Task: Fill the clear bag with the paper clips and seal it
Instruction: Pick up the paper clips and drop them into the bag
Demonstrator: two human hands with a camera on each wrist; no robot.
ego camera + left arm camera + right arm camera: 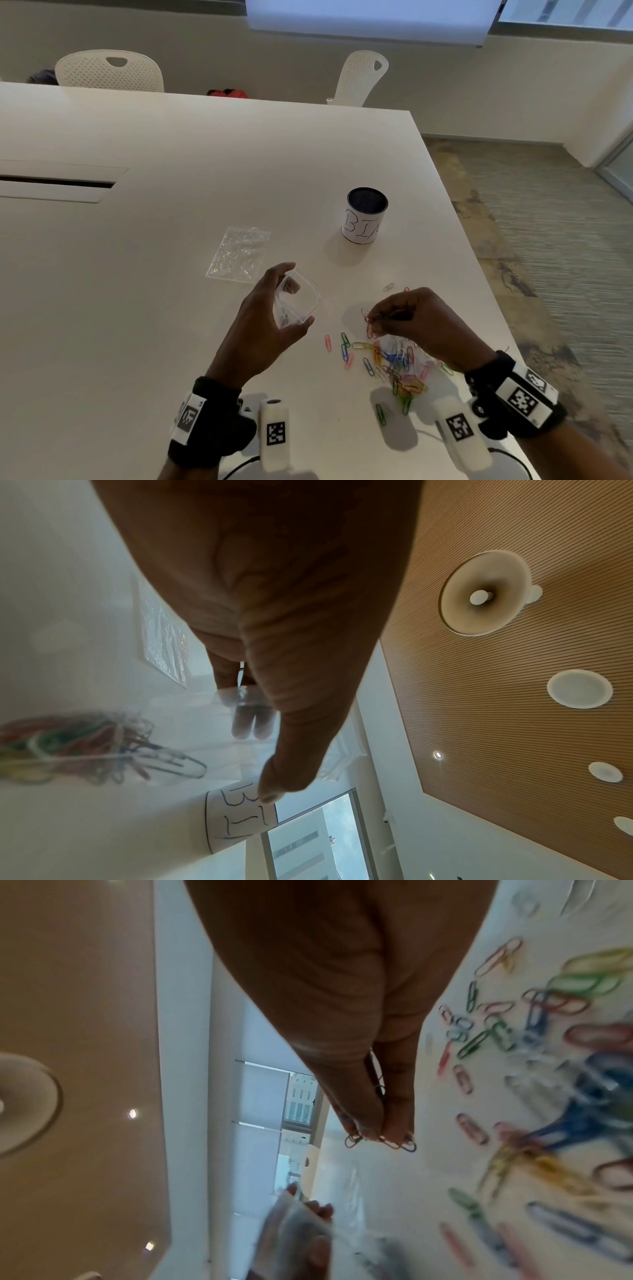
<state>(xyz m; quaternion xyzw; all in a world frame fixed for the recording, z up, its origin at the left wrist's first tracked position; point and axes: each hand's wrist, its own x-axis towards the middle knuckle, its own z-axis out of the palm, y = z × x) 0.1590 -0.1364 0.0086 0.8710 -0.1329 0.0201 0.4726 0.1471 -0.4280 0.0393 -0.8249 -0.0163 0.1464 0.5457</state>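
Two bare hands work above a white tabletop: the left hand grips a clear bag with its mouth held open, thumb and fingers curled round the sides, while the right hand pinches a small bunch of paper clips just above the loose pile of coloured clips scattered between the wrists. Behind the bag lies a flat stack of spare clear bags, and farther right stands a dark cup wrapped in a white label with handwritten letters. Two white chairs sit at the far edge. Nothing lies between the bag's mouth and the pinched clips. Only the left wrist view shows clips already inside the bag, blurred through the plastic, with fingertips pressed behind it; the right wrist view alone shows the red and blue clips protruding from the clenched fingertips.
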